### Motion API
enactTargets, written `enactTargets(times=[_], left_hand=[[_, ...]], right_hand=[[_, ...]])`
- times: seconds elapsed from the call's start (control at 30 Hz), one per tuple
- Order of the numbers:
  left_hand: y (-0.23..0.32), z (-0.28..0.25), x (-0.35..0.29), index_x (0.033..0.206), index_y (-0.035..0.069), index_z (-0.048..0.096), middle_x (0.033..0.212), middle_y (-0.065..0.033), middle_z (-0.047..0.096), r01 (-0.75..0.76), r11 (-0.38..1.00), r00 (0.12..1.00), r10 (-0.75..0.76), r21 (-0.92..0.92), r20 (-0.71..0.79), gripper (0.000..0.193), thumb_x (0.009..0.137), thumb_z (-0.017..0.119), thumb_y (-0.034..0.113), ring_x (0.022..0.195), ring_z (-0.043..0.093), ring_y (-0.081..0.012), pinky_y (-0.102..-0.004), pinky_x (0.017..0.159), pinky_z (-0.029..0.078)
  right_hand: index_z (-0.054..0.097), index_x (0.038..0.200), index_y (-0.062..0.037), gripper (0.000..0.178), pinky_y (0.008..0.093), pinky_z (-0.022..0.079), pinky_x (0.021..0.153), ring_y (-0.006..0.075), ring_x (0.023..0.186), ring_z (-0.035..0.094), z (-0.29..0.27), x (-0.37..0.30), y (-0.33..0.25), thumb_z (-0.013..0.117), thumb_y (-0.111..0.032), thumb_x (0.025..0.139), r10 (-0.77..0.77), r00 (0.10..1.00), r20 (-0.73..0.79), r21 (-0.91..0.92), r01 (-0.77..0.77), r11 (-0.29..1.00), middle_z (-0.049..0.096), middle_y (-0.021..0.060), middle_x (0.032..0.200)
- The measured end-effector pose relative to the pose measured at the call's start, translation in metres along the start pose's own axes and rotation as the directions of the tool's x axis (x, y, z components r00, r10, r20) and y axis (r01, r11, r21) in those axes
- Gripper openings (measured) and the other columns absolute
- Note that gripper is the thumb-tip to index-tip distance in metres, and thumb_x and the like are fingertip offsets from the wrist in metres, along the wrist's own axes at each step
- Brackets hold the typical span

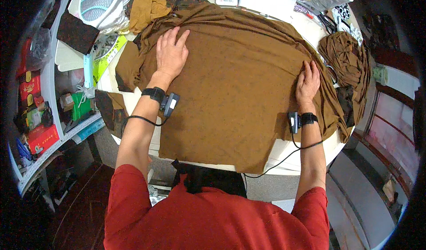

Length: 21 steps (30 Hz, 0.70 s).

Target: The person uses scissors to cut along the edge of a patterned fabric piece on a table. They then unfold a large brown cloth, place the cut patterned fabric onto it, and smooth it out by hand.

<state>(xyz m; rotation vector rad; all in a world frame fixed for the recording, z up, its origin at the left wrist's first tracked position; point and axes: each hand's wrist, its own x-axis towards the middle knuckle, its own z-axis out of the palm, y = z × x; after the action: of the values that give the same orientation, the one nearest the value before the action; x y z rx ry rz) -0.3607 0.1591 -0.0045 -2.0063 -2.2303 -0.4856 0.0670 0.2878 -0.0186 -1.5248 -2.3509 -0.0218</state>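
Observation:
A large brown cloth with faint dark specks (230, 86) lies spread over the white table, its lower edge hanging slightly past the table's near rim. My left hand (172, 51) rests flat on its upper left part, fingers spread and pointing away from me. Toward the right side of the cloth, my right hand (308, 83) lies with fingers stretched out, beside folds that bunch along the right edge. Neither hand grips anything. Each wrist wears a black strap with a small dark device, from which a black cable runs.
Crumpled brown fabric (345, 57) sits at the right, near scissors (327, 23). Brown and mustard cloth (148, 8), a dark folded piece (77, 32) and a white-and-blue mesh item (100, 1) are at the far left. Papers (268, 0) lie at the back. Shelves (62, 134) stand left.

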Motion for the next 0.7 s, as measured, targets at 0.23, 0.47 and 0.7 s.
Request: enactTargets(times=[0.23,0.47,0.7], left_hand=[[0.053,0.016,0.024,0.132,0.02,0.049,0.139,-0.0076,0.042,-0.249,0.941,0.943,0.29,-0.23,0.163,0.046,0.087,0.056,0.024,0.129,0.038,-0.0309,-0.0485,0.109,0.026],[0.047,0.015,0.024,0.144,0.023,0.035,0.152,-0.0049,0.026,-0.078,0.997,0.957,0.083,-0.029,0.277,0.052,0.095,0.047,0.034,0.14,0.023,-0.0291,-0.0511,0.115,0.015],[0.121,0.014,-0.002,0.147,0.008,0.027,0.155,-0.0084,0.02,-0.175,0.943,0.885,0.276,-0.282,0.375,0.063,0.094,0.046,0.038,0.144,0.017,-0.0248,-0.0443,0.117,0.012]], right_hand=[[0.05,0.129,-0.0131,0.046,0.0467,0.026,0.112,0.0299,0.136,0.032,0.003,0.0,-0.125,0.06,-0.016,0.084,-0.401,0.876,0.268,0.286,0.325,0.901,0.038,0.0081,0.144],[0.037,0.143,-0.0166,0.052,0.0484,0.013,0.115,0.026,0.141,0.022,0.018,0.014,-0.073,0.042,-0.04,0.096,-0.067,0.971,0.231,0.037,0.06,0.998,0.028,0.0047,0.152],[0.037,0.143,-0.0171,0.054,0.0489,0.013,0.115,0.027,0.141,0.022,0.02,0.013,-0.073,0.042,-0.042,0.095,-0.066,0.971,0.229,0.025,0.062,0.998,0.027,0.0045,0.152]])
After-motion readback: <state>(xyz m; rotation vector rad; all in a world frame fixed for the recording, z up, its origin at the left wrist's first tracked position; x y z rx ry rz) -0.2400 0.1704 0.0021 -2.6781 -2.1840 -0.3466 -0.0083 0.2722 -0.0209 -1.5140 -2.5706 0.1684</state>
